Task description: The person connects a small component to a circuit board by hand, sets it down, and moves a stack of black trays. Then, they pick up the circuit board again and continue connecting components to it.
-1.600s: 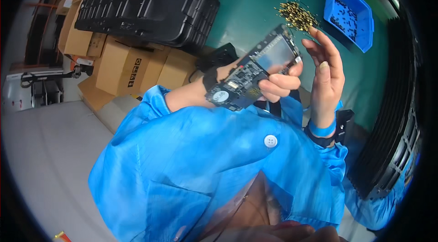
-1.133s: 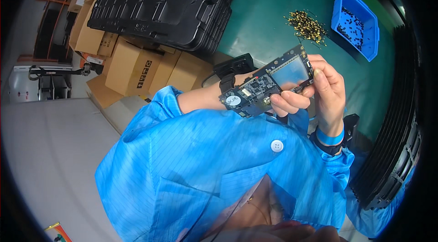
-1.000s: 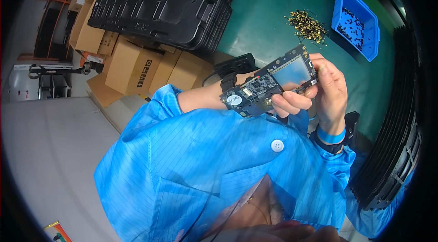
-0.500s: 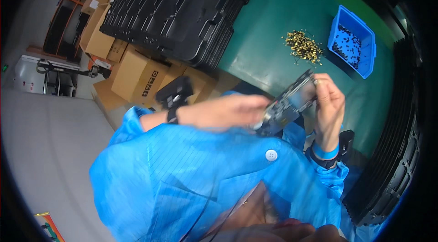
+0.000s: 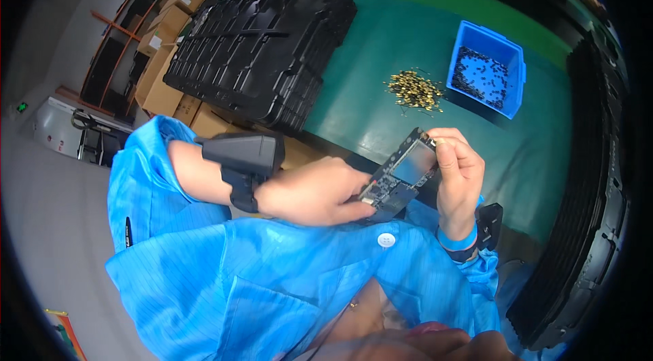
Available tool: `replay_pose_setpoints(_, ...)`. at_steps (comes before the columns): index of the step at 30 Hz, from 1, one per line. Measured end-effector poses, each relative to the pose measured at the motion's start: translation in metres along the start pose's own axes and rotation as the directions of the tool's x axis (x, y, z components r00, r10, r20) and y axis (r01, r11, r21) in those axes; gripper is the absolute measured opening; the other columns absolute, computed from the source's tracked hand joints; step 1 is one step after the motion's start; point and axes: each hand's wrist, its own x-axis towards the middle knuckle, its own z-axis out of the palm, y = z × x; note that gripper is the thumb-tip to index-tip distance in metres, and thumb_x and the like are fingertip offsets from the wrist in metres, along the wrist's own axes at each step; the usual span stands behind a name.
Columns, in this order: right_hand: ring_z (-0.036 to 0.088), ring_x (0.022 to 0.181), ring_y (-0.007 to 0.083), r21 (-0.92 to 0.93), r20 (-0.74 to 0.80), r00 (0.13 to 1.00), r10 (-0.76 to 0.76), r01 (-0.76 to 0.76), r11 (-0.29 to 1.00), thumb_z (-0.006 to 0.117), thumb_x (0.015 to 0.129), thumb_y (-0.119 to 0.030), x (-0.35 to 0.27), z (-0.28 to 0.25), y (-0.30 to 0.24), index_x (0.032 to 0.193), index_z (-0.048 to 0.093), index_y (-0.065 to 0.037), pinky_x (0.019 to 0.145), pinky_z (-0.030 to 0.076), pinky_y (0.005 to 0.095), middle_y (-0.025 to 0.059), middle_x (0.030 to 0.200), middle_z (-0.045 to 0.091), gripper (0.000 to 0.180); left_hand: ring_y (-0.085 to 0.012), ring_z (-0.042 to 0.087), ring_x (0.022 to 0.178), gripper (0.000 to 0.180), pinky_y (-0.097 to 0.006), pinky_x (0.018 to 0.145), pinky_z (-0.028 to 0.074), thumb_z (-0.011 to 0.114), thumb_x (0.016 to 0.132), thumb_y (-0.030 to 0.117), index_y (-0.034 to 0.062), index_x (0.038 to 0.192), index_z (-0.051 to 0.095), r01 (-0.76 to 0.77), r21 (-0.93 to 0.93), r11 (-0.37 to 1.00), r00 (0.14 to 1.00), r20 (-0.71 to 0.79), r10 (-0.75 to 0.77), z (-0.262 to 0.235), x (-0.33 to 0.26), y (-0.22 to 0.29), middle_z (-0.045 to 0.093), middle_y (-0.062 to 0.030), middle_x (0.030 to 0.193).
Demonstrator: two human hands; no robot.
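Note:
Just in front of my chest I hold a dark circuit board (image 5: 383,192) at a tilt between both hands. It carries small components and a shiny rectangular panel (image 5: 415,162). My right hand (image 5: 460,174) pinches its upper right corner between thumb and fingers. At the lower left end, my left hand (image 5: 314,191) has thumb and fingers closed on the board's edge; some fingertips are hidden behind it. Beyond the board, a loose pile of small gold and black parts (image 5: 416,92) lies on the green work surface (image 5: 371,41).
Right of the pile stands a blue bin (image 5: 519,82) with many small black pieces (image 5: 481,76). Stacked black trays (image 5: 262,55) occupy the left side, with cardboard boxes (image 5: 160,85) past them. Another black tray stack (image 5: 575,204) rises at the right edge.
The whole view has shifted, with bin and pile now further left. My left hand, blurred before, is steadier at the board's lower end. My right hand keeps its pinch on the corner.

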Motion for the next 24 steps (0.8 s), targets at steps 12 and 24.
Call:
replay_pose_setpoints(12,0.054,0.076,0.0281,-0.663,-0.175,0.925,-0.336,0.142,0.735,0.057,0.071,-0.002,-0.004,-0.022,0.038,0.078,0.056,-0.001,0.065,0.043,0.0348,0.011,0.081,0.057,0.007,-0.0064,0.031,0.048,0.025,-0.024,0.041,0.024,0.053,0.083,0.028,0.0047,0.076,0.056,0.234,0.02,0.972,0.808,-0.56,-0.183,-0.18,0.175,0.003,0.037,0.003,0.055)
replay_pose_setpoints(24,0.056,0.06,0.0254,-0.626,-0.198,0.957,-0.211,0.042,0.779,0.06,0.069,-0.003,-0.007,-0.025,0.045,0.068,0.055,-0.003,0.052,0.044,0.0326,0.0094,0.072,0.056,0.005,-0.0184,0.054,0.084,0.028,-0.033,0.068,0.047,0.052,0.083,0.014,0.0007,0.107,0.047,-0.057,-0.49,0.87,0.699,-0.642,-0.316,-0.201,0.343,-0.074,0.052,-0.0116,0.097)
